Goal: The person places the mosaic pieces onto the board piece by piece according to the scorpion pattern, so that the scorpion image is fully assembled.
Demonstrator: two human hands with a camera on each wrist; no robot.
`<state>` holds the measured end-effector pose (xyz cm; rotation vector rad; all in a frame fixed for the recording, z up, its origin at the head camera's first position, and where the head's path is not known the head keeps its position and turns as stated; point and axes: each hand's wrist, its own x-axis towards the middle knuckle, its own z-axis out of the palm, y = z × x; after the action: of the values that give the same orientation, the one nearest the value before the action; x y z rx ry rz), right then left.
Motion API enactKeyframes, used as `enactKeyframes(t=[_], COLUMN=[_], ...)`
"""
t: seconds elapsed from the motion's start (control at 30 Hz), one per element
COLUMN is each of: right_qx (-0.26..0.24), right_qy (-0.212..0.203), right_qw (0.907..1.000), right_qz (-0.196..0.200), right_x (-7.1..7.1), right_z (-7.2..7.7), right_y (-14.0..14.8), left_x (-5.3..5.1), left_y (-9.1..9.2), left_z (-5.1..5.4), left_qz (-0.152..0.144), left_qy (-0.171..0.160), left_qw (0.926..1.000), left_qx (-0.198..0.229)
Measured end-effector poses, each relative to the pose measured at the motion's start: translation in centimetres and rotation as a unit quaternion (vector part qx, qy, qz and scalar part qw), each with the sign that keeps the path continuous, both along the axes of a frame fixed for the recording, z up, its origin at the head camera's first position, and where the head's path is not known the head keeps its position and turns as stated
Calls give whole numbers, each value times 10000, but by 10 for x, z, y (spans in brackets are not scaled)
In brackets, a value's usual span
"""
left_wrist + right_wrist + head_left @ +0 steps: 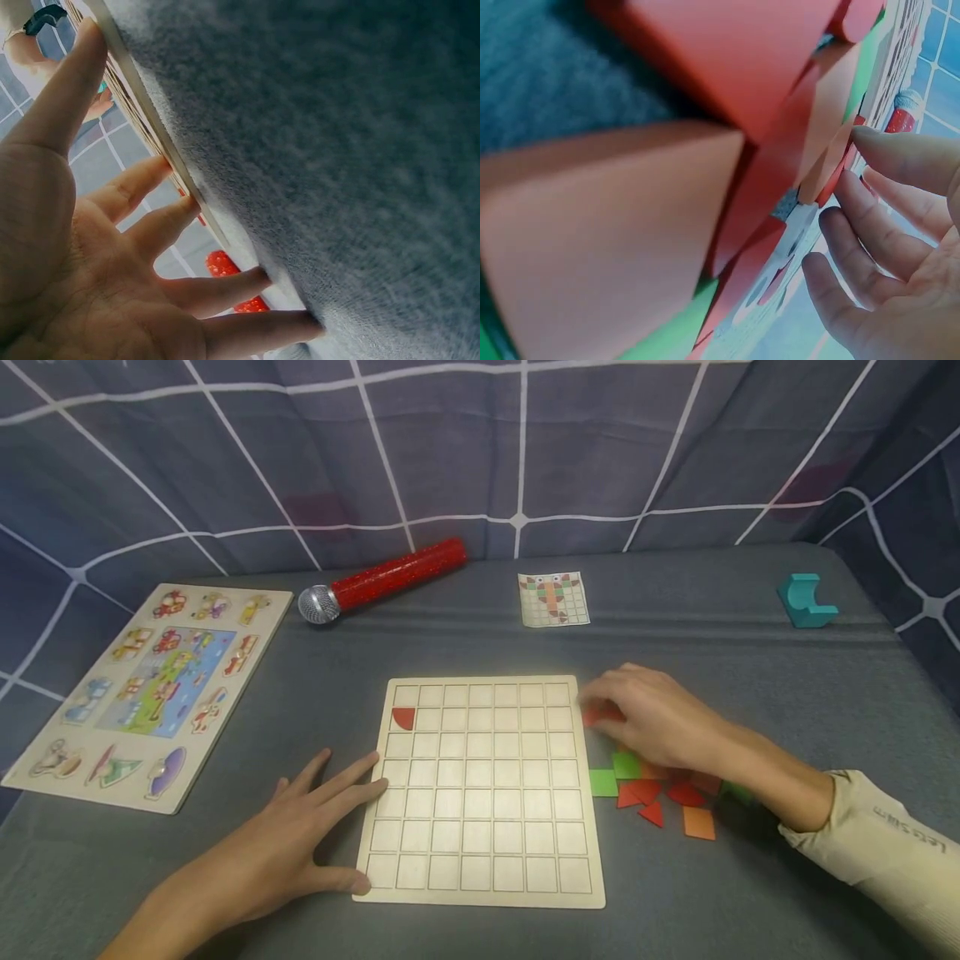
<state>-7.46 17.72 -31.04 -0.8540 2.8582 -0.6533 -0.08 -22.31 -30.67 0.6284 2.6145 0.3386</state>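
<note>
A pale wooden grid board (480, 779) lies flat, with one red quarter-round piece (403, 718) in its second row at the left. Spread fingers of my left hand (292, 843) touch the board's left edge; the thumb is at its lower left corner. In the left wrist view the left hand (142, 247) shows straight fingers along that edge. Beside the board's upper right edge, my right hand (660, 714) pinches a red piece (600, 716) between thumb and fingers, its shape partly hidden. The right wrist view shows the right hand (892, 240) beyond large, close pieces.
Green, orange and red pieces (699, 822) lie loose right of the board, partly under the right forearm. Behind the board are a small pattern card (555, 600) and a red microphone (397, 577). A picture puzzle (165, 685) lies left; a teal block (806, 602) stands back right.
</note>
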Motion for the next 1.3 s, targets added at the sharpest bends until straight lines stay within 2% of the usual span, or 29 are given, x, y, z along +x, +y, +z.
enactKeyframes(t=[0.17, 0.33, 0.53, 0.73, 1.1, 1.3], right_qx=[88, 146, 158, 187, 5, 118], right_qy=[-84, 44, 222, 144, 263, 268], right_qw=[9999, 9999, 9996, 9997, 9990, 9984], right_qz=[38, 13, 8, -28, 372, 482], right_x=[0, 0, 1, 0, -1, -3], right_z=[2, 0, -1, -4, -1, -4], right_y=[-4, -6, -5, -2, 4, 3], left_x=[0, 1, 1, 1, 1, 1], left_y=[-1, -2, 0, 0, -1, -1], left_z=[0, 0, 0, -1, -1, 0], left_qz=[-58, -88, -5, 48, 37, 31], left_qy=[58, 120, -32, -118, -55, -51], left_qw=[9999, 9998, 9999, 9999, 9999, 9999], left_qx=[60, 118, 107, 60, 135, 115])
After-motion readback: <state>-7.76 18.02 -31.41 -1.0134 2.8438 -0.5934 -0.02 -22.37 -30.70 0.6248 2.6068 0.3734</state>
